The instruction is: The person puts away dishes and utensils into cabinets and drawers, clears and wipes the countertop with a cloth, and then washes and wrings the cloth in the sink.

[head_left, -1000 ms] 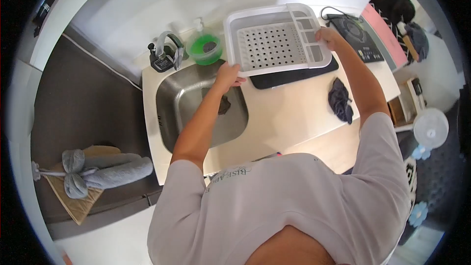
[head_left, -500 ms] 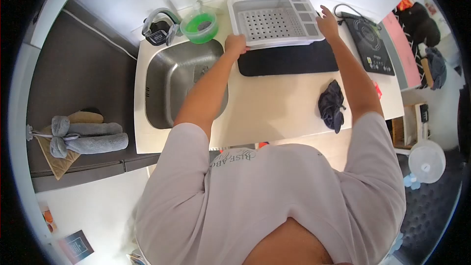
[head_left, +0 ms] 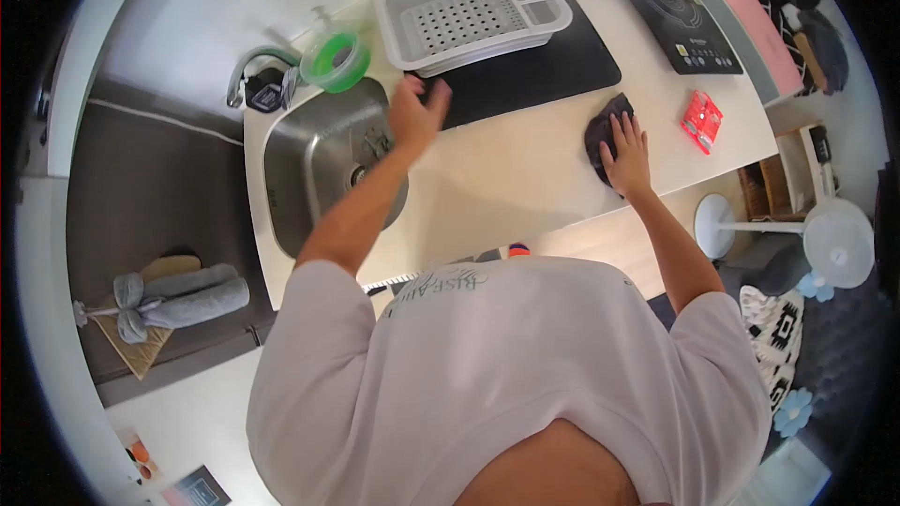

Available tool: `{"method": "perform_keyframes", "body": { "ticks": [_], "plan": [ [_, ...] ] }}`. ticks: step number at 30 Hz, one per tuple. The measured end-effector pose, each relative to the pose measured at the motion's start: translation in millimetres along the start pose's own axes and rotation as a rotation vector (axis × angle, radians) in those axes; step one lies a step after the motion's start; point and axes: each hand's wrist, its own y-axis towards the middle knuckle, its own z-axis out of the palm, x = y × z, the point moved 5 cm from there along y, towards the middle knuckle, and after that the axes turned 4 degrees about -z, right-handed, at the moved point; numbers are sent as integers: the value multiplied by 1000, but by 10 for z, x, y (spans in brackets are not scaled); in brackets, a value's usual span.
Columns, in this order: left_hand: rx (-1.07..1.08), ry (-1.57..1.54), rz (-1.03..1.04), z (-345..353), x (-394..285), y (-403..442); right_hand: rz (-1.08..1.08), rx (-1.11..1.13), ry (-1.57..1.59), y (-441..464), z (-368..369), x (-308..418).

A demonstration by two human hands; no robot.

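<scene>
Dark cloth (head_left: 597, 136) is lying bunched on the countertop (head_left: 506, 173), just off the near right corner of the black mat (head_left: 534, 84), and your right hand (head_left: 626, 155) is resting flat over it. Those fingers are stretching out across the fabric, so you are touching it without clenching. To the left of the mat, the steel sink (head_left: 300, 145) is sitting in the countertop. Farther to the right of the mat than the cloth, a red packet (head_left: 701, 122) is lying. You are hovering your left hand (head_left: 417, 117) by the mat's near left corner, on the sink side; its fingers are parting loosely, blurring a little, and nothing is showing in their grasp. Up and left from the mat, past the sink, a grey tap (head_left: 246, 61) is arching and a bowl (head_left: 342, 75) of green liquid is standing. To the right of the mat's far end, a black hob (head_left: 670, 19) is lying. Over the mat's far left part, a pale dish rack (head_left: 469, 21) is standing, partly hiding it
</scene>
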Motion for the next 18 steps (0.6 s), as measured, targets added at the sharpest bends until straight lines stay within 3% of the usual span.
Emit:
{"method": "perform_keyframes", "body": {
  "ticks": [2,7,8,12,14,15,18],
  "plan": [
    [188,378,639,52,-376,-423,80,-45,-56,162,72,-55],
    [265,606,673,296,-237,-383,152,-57,-212,626,355,3],
    [267,636,690,327,-286,-286,91,2,-84,576,417,257],
    [231,384,467,262,-336,-111,-253,-44,535,432,449,1730],
    [258,257,341,302,-239,-50,-393,-6,625,450,467,2373],
    [211,198,240,235,-262,-41,-534,-20,441,341,555,2633],
    [234,31,-44,269,46,224,-665,66,464,82,442,2627]
  ]
}}
